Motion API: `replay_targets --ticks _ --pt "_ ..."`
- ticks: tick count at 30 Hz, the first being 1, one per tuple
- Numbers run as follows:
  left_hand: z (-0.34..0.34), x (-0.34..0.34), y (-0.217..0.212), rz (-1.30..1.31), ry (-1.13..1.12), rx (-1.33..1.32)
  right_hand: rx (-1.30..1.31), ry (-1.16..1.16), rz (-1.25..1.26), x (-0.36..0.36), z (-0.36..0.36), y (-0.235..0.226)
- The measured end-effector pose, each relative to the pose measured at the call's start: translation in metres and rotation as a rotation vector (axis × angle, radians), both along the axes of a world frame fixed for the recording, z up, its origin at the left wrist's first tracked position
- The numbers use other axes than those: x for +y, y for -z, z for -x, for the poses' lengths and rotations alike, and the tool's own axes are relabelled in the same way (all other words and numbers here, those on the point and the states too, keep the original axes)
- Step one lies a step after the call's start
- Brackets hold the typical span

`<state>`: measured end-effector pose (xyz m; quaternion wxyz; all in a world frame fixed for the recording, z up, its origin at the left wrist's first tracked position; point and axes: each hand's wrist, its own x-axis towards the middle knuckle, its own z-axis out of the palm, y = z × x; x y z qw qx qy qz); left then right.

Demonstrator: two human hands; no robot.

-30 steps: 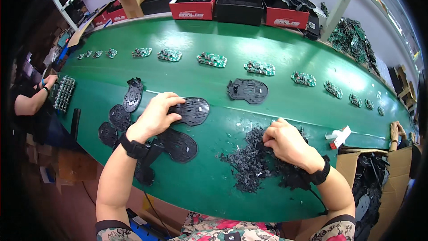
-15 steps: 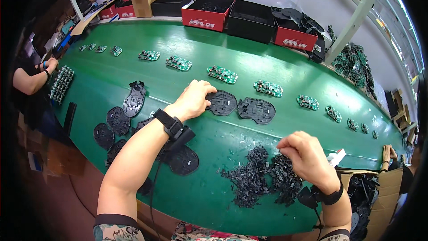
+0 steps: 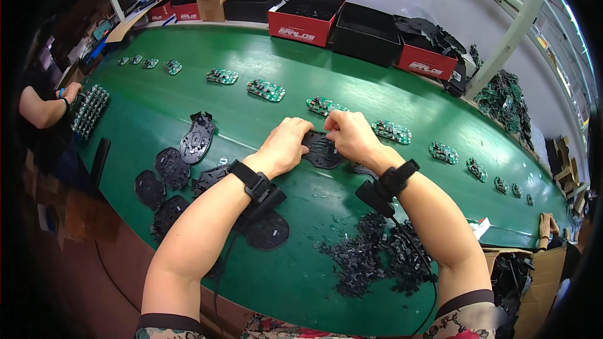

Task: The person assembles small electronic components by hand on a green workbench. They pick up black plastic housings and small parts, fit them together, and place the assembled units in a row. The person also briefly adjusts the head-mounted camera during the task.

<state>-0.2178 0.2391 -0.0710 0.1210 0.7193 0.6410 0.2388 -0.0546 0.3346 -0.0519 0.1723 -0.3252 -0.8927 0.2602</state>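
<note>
Heap of small black parts [image 3: 377, 260] nearest on green belt [image 3: 301, 276]. Beyond it, left hand [image 3: 286, 144] and right hand [image 3: 350, 135] both grip one black plastic plate [image 3: 321, 152], apparently pressed flat on belt. Green circuit boards [image 3: 266, 90] in row farther back

matt black plastic plate [image 3: 321, 150] on smooth green belt [image 3: 264, 125] (slightly glossy).

A green belt [image 3: 188, 107] carries circuit boards [image 3: 266, 90], black plates [image 3: 171, 166] and small black parts [image 3: 377, 257].
</note>
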Motion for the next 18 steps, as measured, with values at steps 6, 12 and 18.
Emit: replay_targets --ticks 6,12,18 --pt "0.000 0.001 0.005 -0.013 0.026 0.004 -0.122 0.018 -0.076 0.009 0.014 0.011" --pt "-0.005 0.002 0.004 -0.014 0.021 -0.005 -0.429 0.196 0.063 0.026 0.019 -0.006" --pt "-0.004 0.004 0.002 -0.005 0.051 0.005 -0.512 0.074 -0.223 0.008 0.036 -0.016"
